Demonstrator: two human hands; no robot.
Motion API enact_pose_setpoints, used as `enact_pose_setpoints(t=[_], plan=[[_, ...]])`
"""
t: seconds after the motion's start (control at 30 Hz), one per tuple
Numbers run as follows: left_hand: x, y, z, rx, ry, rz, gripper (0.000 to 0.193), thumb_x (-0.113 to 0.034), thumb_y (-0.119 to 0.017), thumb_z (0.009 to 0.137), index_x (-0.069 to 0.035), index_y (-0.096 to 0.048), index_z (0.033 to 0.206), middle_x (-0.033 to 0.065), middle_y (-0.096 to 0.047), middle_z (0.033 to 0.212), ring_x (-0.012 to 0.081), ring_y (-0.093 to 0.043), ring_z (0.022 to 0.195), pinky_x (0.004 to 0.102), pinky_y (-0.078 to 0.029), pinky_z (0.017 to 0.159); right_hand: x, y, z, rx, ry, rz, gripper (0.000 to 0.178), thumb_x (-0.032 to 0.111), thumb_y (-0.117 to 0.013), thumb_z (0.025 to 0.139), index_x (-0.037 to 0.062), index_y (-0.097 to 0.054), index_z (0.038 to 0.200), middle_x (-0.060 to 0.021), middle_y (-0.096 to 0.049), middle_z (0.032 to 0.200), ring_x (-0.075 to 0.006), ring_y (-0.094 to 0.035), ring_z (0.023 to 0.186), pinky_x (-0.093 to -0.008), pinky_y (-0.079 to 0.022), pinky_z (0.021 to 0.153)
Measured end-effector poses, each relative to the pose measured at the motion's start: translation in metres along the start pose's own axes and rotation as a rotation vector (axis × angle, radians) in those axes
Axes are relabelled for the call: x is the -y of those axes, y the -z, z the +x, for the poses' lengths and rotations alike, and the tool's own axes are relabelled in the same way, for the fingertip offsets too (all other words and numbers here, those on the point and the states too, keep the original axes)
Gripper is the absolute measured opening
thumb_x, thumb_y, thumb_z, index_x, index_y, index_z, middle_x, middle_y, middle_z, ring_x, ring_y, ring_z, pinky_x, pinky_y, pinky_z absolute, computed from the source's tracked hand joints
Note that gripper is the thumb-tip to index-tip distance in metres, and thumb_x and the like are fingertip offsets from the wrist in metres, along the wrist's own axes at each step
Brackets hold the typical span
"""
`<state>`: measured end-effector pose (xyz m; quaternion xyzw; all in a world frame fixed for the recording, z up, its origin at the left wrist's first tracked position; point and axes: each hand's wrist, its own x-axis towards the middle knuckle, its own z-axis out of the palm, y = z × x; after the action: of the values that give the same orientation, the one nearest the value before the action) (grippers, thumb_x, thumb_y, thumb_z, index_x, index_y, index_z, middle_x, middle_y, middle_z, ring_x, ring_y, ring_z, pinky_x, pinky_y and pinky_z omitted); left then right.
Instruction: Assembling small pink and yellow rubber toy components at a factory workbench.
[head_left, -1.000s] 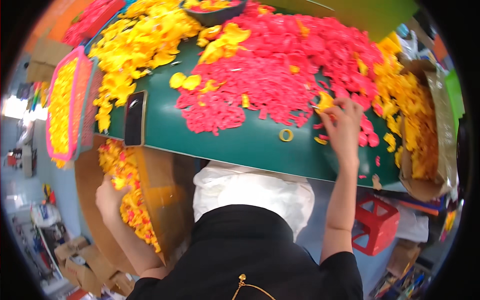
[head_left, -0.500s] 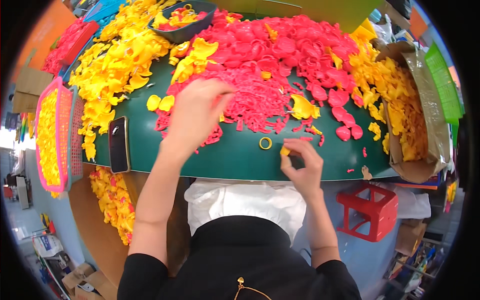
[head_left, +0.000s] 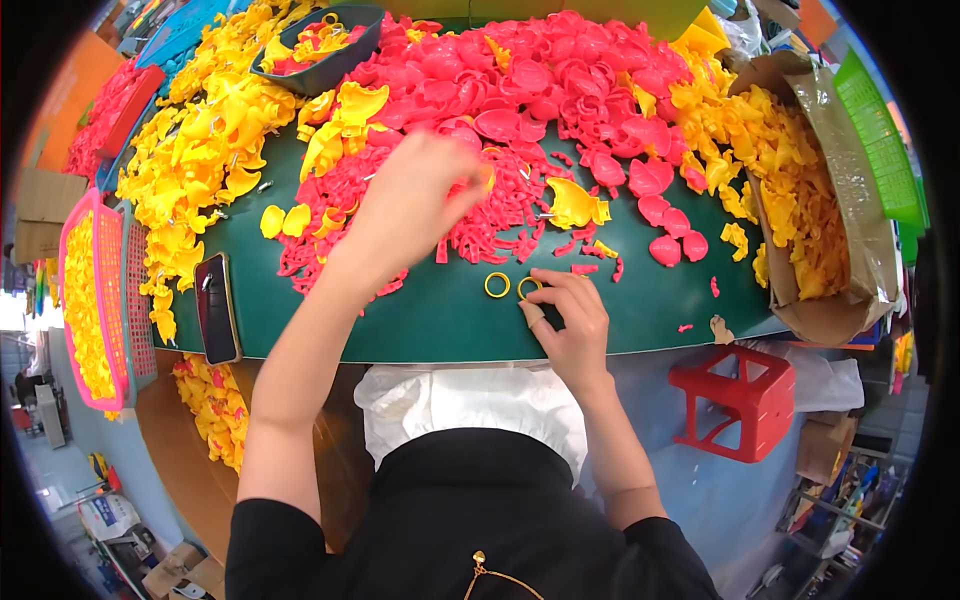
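My left hand (head_left: 425, 190) is over the heap of thin pink plastic scraps (head_left: 500, 215), blurred by motion. Its fingers are closed, with a small yellow piece (head_left: 487, 178) at the tips that looks like a ring. Down by the table's near edge, my right hand (head_left: 572, 325) pinches a yellow ring (head_left: 522, 293) between thumb and forefinger, at the tabletop. A second yellow ring (head_left: 497, 285) lies just to its left. Beyond the scraps is a pile of glossy pink shell-shaped parts (head_left: 560, 75). A curved yellow part (head_left: 577, 203) lies among the scraps' right side.
Yellow parts (head_left: 215, 130) are heaped at the left beside a dark bowl (head_left: 350, 60) of mixed pieces. A phone (head_left: 217, 310) and pink basket (head_left: 112, 330) are at the left edge. An open carton (head_left: 835, 200) stands right, a red stool (head_left: 735, 400) below.
My right hand has put a yellow ring beside the other on the tabletop, still gripping it. My left hand has shifted right over the scraps and has a small yellow piece at its fingertips.
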<state>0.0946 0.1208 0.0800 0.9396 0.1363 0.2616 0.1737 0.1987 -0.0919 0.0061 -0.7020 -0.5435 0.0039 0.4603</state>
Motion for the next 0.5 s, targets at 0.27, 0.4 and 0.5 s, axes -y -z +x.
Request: enact_pose_setpoints(t=[0.27,0.4,0.5], plan=[[-0.049,0.002,-0.111,0.189,0.19,0.04,0.037,-0.007,-0.075,0.071,-0.006,-0.059,0.104,0.0083,-0.063,0.097,0.0291,-0.057,0.097,0.04,-0.046,0.087,0.013,0.023,0.07,0.137,0.016,-0.08,0.012,0.009,-0.067,0.083,0.0043,-0.066,0.094,-0.01,-0.066,0.095,-0.028,-0.057,0.097,-0.0359,-0.042,0.09],[-0.051,0.005,-0.106,0.113,0.168,0.019,0.048,-0.009,-0.076,0.072,-0.005,-0.058,0.116,0.0101,-0.061,0.11,0.0292,-0.055,0.105,0.04,-0.044,0.093,-0.027,-0.011,0.154,0.271,0.124,-0.249,0.016,0.02,-0.068,0.084,0.0063,-0.068,0.092,-0.0129,-0.065,0.088,-0.0294,-0.062,0.087,-0.0392,-0.049,0.078],[-0.04,-0.001,-0.087,0.073,0.131,0.043,0.052,-0.014,-0.076,0.074,-0.005,-0.056,0.121,0.0118,-0.058,0.12,0.0309,-0.053,0.111,0.0407,-0.042,0.097,-0.036,-0.036,0.183,0.45,0.08,-0.473,0.016,0.022,-0.069,0.081,0.0087,-0.069,0.09,-0.0115,-0.068,0.085,-0.0289,-0.065,0.084,-0.042,-0.052,0.071]])
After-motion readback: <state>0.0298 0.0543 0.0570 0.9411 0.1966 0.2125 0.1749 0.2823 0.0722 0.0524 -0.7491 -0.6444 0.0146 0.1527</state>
